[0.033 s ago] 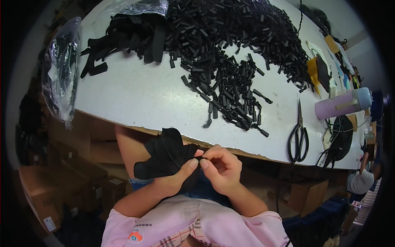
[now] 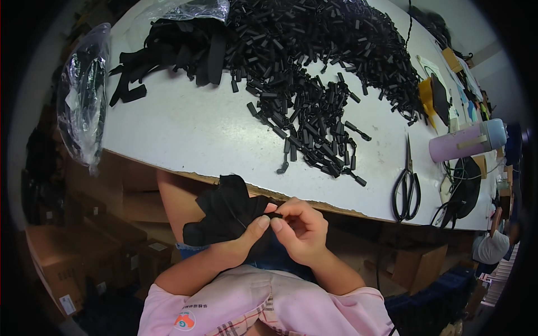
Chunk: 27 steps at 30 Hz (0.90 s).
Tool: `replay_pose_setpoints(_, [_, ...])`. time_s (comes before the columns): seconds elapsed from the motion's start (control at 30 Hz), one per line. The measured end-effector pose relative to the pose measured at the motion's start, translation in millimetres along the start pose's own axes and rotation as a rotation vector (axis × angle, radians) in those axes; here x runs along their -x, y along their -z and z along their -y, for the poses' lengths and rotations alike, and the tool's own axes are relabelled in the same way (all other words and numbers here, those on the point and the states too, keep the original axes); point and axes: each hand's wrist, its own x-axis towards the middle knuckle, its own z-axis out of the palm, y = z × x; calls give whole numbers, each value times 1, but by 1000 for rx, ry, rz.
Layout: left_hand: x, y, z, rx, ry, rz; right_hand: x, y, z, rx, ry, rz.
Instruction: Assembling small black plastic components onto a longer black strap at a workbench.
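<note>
My left hand [image 2: 244,237] is closed around a bundle of black fabric strips [image 2: 218,210], which fans out to the left over my lap, just off the table's near edge. My right hand [image 2: 302,229] meets it, thumb and forefinger pinched on the narrow dark end of the strips. Whether a small separate piece sits between those fingertips is too hidden to tell. Beyond my hands lies a loose cluster of small black bar-shaped pulls with cord loops [image 2: 314,126], spilling from a larger heap of the same pulls [image 2: 330,33].
More black strips [image 2: 210,59] lie at the table's far left, beside a clear plastic bag [image 2: 84,101]. To the right are black-handled scissors [image 2: 406,193], a pink bottle with a blue lid [image 2: 465,141] and a black face mask [image 2: 462,193]. Cardboard boxes [image 2: 61,260] stand below, left.
</note>
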Motion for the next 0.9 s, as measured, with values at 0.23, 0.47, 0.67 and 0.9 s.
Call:
replay_pose_setpoints(0.23, [-3,14,1,-292,-156,95,3,0,-1,-214,-189,73])
replay_pose_setpoints(0.47, [-3,11,7,-128,-42,12,-4,1,2,-33,20,54])
replay_pose_setpoints(0.67, [1,12,5,-121,20,43,-12,8,9,96,41,169])
replay_pose_setpoints(0.9, [0,22,23,-416,-44,279,-10,4,11,216,248,68])
